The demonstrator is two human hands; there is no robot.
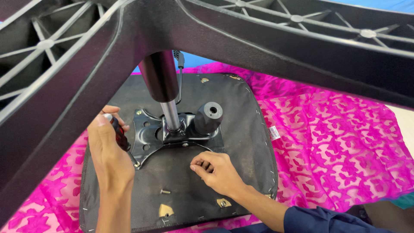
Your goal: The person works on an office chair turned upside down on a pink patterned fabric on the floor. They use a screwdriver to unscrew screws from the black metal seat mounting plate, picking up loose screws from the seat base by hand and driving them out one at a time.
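Upturned chair seat (241, 129) on pink cloth: my left hand (110, 149) gripped a red-handled screwdriver (119, 133) at the mounting plate (148, 138), my right hand (215, 170) lay loosely curled on the seat, and I judged the driver might slip off the corner screw (136, 164), or the loose bolt (164, 191) roll away.

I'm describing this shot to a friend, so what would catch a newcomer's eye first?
The black star-shaped chair base fills the top of the view, its gas lift column running down to the metal seat plate on the upturned seat underside. The left hand holds a red-handled screwdriver at the plate's corner. Bright pink patterned cloth lies beneath.
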